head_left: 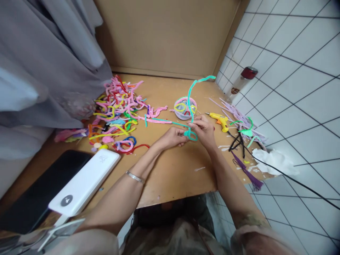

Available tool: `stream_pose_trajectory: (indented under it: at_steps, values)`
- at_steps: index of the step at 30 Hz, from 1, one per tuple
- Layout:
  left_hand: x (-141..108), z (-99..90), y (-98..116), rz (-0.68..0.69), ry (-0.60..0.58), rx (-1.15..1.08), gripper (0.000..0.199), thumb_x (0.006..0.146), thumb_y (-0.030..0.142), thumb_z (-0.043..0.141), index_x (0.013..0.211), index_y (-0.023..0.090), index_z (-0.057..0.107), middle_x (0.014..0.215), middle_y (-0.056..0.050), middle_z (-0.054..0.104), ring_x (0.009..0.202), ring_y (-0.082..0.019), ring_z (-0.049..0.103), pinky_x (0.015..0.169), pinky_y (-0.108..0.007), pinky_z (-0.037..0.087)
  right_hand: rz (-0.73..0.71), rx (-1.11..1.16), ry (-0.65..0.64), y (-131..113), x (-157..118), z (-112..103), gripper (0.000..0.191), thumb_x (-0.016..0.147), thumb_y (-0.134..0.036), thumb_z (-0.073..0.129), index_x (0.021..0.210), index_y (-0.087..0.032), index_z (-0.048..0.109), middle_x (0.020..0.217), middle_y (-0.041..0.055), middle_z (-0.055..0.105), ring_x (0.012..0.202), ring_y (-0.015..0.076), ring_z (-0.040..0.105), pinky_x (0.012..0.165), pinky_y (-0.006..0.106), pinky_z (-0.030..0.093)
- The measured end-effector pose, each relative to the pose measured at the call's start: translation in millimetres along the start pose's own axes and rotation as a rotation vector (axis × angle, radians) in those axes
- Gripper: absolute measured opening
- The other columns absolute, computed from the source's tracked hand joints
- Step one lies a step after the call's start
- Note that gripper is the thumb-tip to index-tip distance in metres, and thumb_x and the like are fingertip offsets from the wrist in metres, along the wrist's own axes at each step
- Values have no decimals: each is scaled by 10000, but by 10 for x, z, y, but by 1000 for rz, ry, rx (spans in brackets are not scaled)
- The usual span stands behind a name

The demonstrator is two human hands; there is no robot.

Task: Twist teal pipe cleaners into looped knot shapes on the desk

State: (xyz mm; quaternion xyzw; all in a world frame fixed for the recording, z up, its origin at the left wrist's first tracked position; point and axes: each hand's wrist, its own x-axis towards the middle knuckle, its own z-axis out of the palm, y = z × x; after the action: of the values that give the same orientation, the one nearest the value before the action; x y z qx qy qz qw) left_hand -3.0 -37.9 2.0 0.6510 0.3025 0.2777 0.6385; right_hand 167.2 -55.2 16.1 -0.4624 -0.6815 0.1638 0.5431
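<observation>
My left hand (174,137) and my right hand (202,128) meet above the middle of the table, both with fingers pinched on a teal pipe cleaner (189,99). Its lower part is bent into small loops between the hands, while the long free end rises away from me and bends right at the top. Behind my hands stands a round tub (183,115) with small items in it. A pink pipe cleaner (159,121) lies to the left, with a thin teal strand alongside it.
Many coloured pipe cleaners (124,102) lie heaped at the left. A white power bank (85,182) and a black slab (45,191) lie at the near left. To the right are a yellow glue gun (220,120) with its cord, a purple tassel (249,173), crumpled tissue (275,161) and a bottle (242,83).
</observation>
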Motion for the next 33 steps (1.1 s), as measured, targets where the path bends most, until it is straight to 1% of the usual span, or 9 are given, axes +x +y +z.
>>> stream_pose_trajectory:
  at_steps: [7,10,13,15,19,25,28,31,33]
  values:
    - [-36,23,25,62,-35,-36,226,709,362,680,687,144,625,526,53,535,472,-57,448,494,-203,359,163,182,28,6,23,1,294,762,-494,745,677,-213,740,770,28,655,783,177,597,732,328,493]
    - [-60,45,41,89,-37,-34,244,719,381,684,690,147,621,528,52,532,478,-61,449,499,-205,362,252,254,41,-27,19,19,303,716,-490,774,663,-200,705,715,11,647,707,155,580,674,307,483]
    - [-84,60,59,105,-39,-32,270,724,400,688,661,152,601,514,51,519,475,-64,449,497,-207,358,368,340,19,-62,5,45,326,681,-496,794,739,-199,674,661,-12,632,612,130,555,592,277,465]
    - [-95,65,70,113,-35,-38,278,722,406,692,659,152,600,514,51,514,478,-65,450,499,-208,359,395,412,13,-83,-2,56,376,661,-490,813,863,-213,657,652,-27,637,581,124,560,570,264,466]
    - [-104,67,90,133,-24,-71,282,714,411,705,673,150,609,536,45,528,490,-68,461,509,-212,374,370,452,36,-113,-9,52,567,647,-469,844,1129,-257,635,681,-29,661,572,133,574,568,272,478]
    - [-127,61,139,160,17,-111,315,703,439,722,667,145,618,532,39,536,482,-67,456,510,-214,378,362,385,-64,-122,-36,50,305,748,-505,752,853,-218,740,736,22,688,679,172,631,665,331,525]
    - [-136,47,173,194,74,-143,338,697,455,735,646,148,603,521,42,525,475,-66,448,511,-216,381,211,288,-79,-135,-44,54,234,818,-453,690,836,-230,758,812,35,681,785,192,638,740,352,524]
    - [-137,27,193,223,130,-159,341,695,459,743,656,145,616,512,46,513,472,-65,442,516,-218,384,29,88,-16,-162,-52,54,201,834,-405,673,785,-233,765,910,60,650,902,219,619,836,385,508]
    - [-135,17,194,225,150,-162,343,691,461,749,666,142,627,509,46,512,470,-65,440,516,-218,382,-37,-1,5,-184,-67,57,201,855,-380,644,787,-232,761,972,74,654,965,236,616,889,403,495]
